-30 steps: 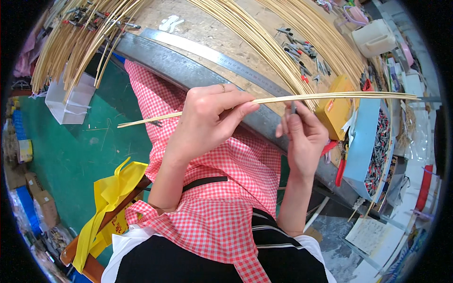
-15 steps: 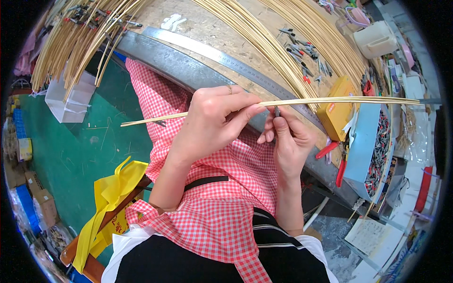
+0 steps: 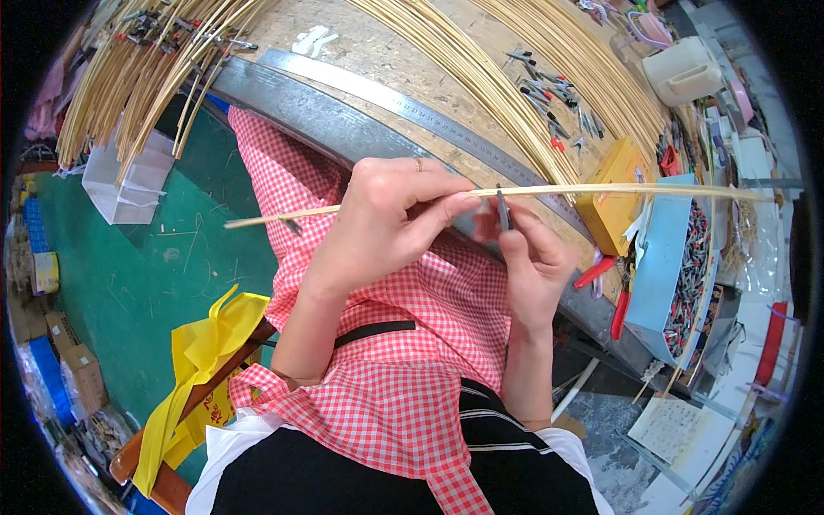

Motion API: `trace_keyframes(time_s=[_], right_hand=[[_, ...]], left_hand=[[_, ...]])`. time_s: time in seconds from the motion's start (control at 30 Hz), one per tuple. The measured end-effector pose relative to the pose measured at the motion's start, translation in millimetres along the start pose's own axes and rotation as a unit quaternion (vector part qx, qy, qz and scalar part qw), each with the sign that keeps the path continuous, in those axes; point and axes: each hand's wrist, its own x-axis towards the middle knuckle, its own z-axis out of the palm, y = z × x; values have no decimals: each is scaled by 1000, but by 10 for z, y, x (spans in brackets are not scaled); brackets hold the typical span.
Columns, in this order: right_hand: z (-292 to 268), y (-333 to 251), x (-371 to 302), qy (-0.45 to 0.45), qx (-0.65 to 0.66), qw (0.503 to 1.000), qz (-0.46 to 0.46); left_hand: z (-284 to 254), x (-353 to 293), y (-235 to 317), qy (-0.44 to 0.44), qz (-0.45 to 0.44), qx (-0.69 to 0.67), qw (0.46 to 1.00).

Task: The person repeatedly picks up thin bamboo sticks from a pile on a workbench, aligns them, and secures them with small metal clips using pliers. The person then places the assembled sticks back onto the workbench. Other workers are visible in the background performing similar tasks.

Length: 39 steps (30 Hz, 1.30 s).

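Observation:
My left hand (image 3: 386, 215) pinches a thin bundle of pale bamboo strips (image 3: 592, 190) between thumb and fingers. The bundle lies crosswise in front of me, its short end to the left and its long end reaching far right. Just right of those fingertips, my right hand (image 3: 536, 257) grips a small dark clip (image 3: 504, 211). The clip stands upright with its tip at the strips; whether its jaws hold them I cannot tell. Another dark clip (image 3: 293, 227) hangs at the left part of the bundle, slightly blurred.
On the wooden workbench (image 3: 369, 47) lie a steel ruler (image 3: 403, 105), long bamboo strips (image 3: 463, 69), scattered clips (image 3: 549, 94) and a yellow box (image 3: 611, 180). Red-handled pliers (image 3: 620, 313) sit beside a blue box (image 3: 657, 275) full of clips. Clipped bamboo bundles (image 3: 137, 86) overhang the left side.
The right hand has shifted slightly right, and its clip now reaches up to the strips. The bundle's right end has dipped a little and blurs. My left hand keeps its grip.

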Motion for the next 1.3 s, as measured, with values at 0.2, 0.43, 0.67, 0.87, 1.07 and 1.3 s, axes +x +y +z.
trace_keyframes(time_s=[0.2,0.43,0.67,0.87,1.07,1.3], right_hand=[[-176,-51,115,98,79,991,-50],[-148,-91,38,142,157,977,12],[263,75,-161,88,55,994,29],[499,98,-183,72,-3,997,15],[36,-111,4,-22,-44,998,30],[-263,-337,94,121,102,986,-58]], left_hand=[[-42,-8,-2,-74,-7,-30,997],[-126,19,-31,-35,10,17,999],[-47,-3,319,4,86,110,990],[93,-61,322,11,128,117,985],[17,-78,282,19,82,131,988],[-30,-60,256,-56,61,129,988]])
